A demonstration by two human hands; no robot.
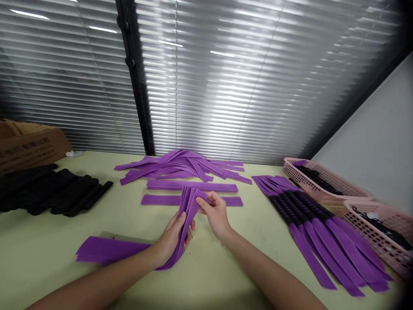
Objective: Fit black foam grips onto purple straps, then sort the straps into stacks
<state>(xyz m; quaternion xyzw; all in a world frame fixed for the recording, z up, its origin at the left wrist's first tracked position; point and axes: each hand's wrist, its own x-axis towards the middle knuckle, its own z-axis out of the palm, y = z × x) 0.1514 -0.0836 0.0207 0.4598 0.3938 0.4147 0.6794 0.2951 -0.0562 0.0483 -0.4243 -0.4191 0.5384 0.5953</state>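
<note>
A thick stack of purple strips (190, 211) is bent upward in my left hand (172, 237), whose fingers wrap round it. The stack's other end lies toward the left of the table, passing behind my left forearm. At the top of the stack, my right hand (214, 211) pinches the end of the front strip between thumb and fingers. Just behind my hands lie two flat purple stacks (193, 185), one behind the other; the nearer is partly hidden by the held strips.
Loose purple strips (180, 165) are heaped at the back. Purple bundles with black middles (300, 206) lie at the right, beside pink baskets (329, 176) holding black items. Black pieces (54, 189) and a cardboard box (35, 146) are at the left. Window blinds (209, 86) rise behind the table.
</note>
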